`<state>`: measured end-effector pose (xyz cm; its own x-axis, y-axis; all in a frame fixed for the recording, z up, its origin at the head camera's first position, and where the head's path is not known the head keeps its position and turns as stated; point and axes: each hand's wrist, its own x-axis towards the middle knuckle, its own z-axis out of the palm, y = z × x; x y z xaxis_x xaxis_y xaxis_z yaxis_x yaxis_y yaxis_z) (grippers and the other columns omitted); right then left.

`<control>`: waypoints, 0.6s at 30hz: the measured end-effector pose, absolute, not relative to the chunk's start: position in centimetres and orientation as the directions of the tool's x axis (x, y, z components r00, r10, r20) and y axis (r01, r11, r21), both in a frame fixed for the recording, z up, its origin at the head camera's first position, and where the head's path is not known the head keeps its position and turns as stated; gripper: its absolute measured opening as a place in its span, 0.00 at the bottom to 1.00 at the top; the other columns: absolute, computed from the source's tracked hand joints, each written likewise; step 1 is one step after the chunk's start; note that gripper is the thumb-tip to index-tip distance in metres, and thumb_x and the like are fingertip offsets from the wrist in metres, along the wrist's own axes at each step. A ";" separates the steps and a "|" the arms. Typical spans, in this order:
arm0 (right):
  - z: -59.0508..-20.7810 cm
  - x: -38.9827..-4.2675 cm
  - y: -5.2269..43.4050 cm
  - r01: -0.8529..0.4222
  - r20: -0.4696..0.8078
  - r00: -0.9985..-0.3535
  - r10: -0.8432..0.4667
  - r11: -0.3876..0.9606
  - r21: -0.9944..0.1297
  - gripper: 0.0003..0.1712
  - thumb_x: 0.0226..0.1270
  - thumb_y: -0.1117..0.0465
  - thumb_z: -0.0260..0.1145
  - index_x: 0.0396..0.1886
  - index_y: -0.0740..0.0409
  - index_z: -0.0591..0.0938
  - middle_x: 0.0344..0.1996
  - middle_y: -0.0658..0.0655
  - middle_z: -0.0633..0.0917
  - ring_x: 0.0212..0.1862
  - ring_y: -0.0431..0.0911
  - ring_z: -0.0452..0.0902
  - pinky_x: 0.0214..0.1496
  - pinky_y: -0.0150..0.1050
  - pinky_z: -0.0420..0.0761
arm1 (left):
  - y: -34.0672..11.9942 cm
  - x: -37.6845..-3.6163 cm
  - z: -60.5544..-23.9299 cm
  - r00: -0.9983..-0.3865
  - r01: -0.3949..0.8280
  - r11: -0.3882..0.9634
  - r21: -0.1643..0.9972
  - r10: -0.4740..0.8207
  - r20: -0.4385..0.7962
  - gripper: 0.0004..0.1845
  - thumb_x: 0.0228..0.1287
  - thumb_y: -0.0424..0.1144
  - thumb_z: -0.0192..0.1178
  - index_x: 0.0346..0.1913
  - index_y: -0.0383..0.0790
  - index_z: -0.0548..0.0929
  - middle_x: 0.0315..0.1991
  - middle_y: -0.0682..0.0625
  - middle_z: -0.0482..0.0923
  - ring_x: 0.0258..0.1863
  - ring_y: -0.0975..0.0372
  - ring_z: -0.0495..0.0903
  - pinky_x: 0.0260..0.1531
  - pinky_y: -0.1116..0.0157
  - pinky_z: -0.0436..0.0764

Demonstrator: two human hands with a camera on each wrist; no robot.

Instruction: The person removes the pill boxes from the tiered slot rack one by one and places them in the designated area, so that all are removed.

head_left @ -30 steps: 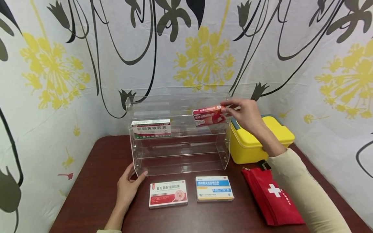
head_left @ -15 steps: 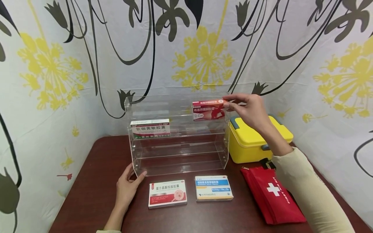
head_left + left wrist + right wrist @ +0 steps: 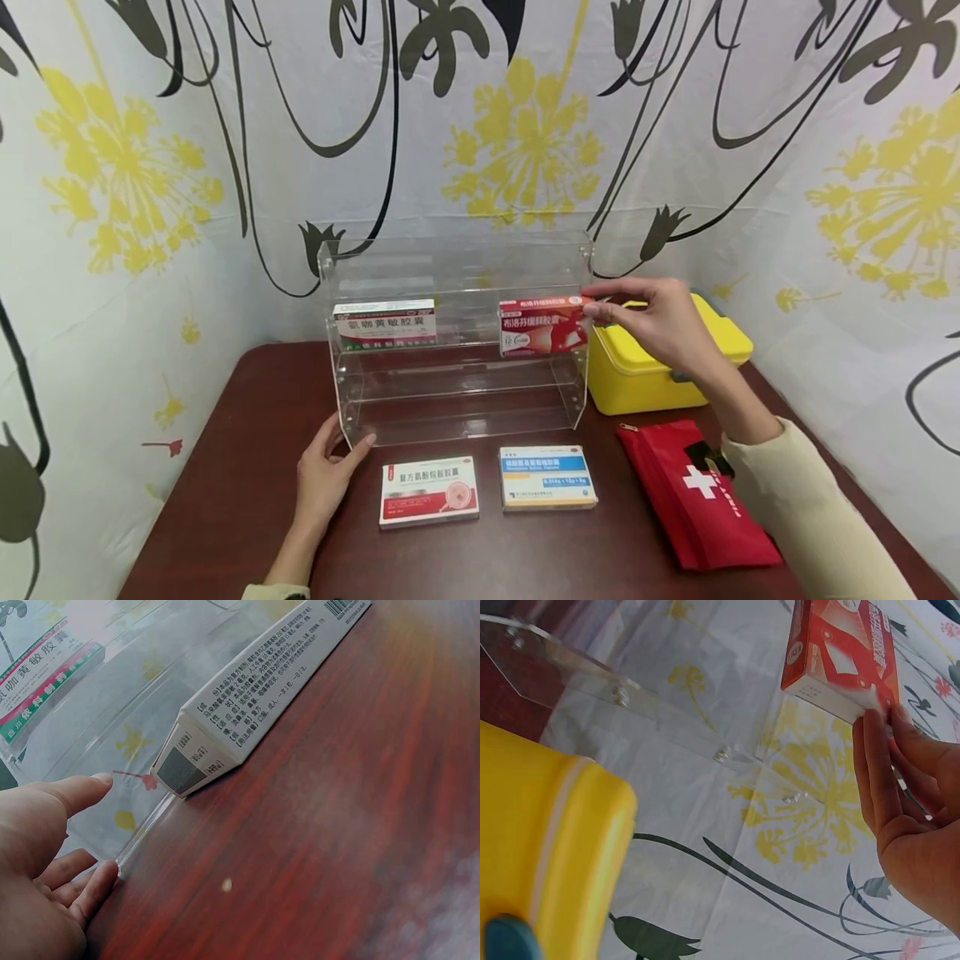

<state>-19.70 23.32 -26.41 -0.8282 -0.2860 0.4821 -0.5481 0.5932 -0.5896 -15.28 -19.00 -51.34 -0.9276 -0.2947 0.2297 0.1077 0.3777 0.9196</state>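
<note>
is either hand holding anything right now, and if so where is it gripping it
The right hand pinches the red medicine box by its right end. The left hand holds nothing; its fingers touch the clear acrylic shelf.

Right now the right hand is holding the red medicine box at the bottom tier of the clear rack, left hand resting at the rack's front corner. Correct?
Not quite. The right hand holds the red medicine box at the top tier of the clear rack, level with the green and white box; the head view shows this. The left hand is at the front corner.
</note>
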 end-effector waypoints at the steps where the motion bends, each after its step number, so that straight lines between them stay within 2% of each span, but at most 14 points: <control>1: -26.6 -19.3 23.3 -0.537 0.466 -0.837 -0.287 0.590 -0.602 0.15 0.61 0.66 0.72 0.48 0.60 0.87 0.38 0.55 0.88 0.35 0.48 0.86 0.41 0.27 0.80 | -19.0 -15.3 -51.3 -0.927 0.108 0.376 0.920 -0.295 0.230 0.37 0.55 0.50 0.74 0.68 0.49 0.73 0.61 0.45 0.77 0.57 0.59 0.77 0.31 0.77 0.75; 4: -27.8 -18.3 23.5 -0.503 0.416 -0.863 -0.288 0.571 -0.649 0.16 0.60 0.66 0.73 0.49 0.59 0.87 0.40 0.55 0.87 0.35 0.48 0.86 0.39 0.27 0.80 | -19.0 -15.3 -51.3 -0.928 0.109 0.374 0.921 -0.293 0.229 0.37 0.55 0.50 0.73 0.68 0.50 0.73 0.61 0.46 0.77 0.57 0.59 0.76 0.32 0.77 0.75; 8: -30.2 -17.6 24.5 -0.486 0.364 -0.873 -0.324 0.534 -0.692 0.17 0.61 0.61 0.73 0.51 0.54 0.87 0.41 0.52 0.87 0.35 0.44 0.86 0.39 0.31 0.82 | -19.0 -15.3 -51.3 -0.930 0.111 0.372 0.922 -0.287 0.228 0.37 0.55 0.50 0.73 0.68 0.49 0.73 0.61 0.46 0.76 0.58 0.59 0.76 0.32 0.77 0.75; 13: -32.4 -16.1 25.1 -0.434 0.272 -0.890 -0.366 0.496 -0.752 0.18 0.61 0.61 0.73 0.52 0.54 0.86 0.41 0.52 0.87 0.37 0.48 0.86 0.40 0.37 0.83 | -19.1 -15.4 -51.3 -0.929 0.115 0.369 0.922 -0.290 0.232 0.37 0.55 0.50 0.74 0.68 0.49 0.73 0.62 0.46 0.76 0.58 0.60 0.75 0.31 0.77 0.75; 18: -34.7 -14.5 25.3 -0.390 0.215 -0.903 -0.372 0.501 -0.773 0.16 0.60 0.58 0.74 0.49 0.51 0.88 0.37 0.48 0.88 0.35 0.49 0.84 0.37 0.38 0.84 | -19.1 -15.5 -51.3 -0.929 0.113 0.362 0.925 -0.292 0.228 0.37 0.55 0.50 0.73 0.68 0.49 0.73 0.61 0.46 0.76 0.58 0.59 0.76 0.31 0.77 0.76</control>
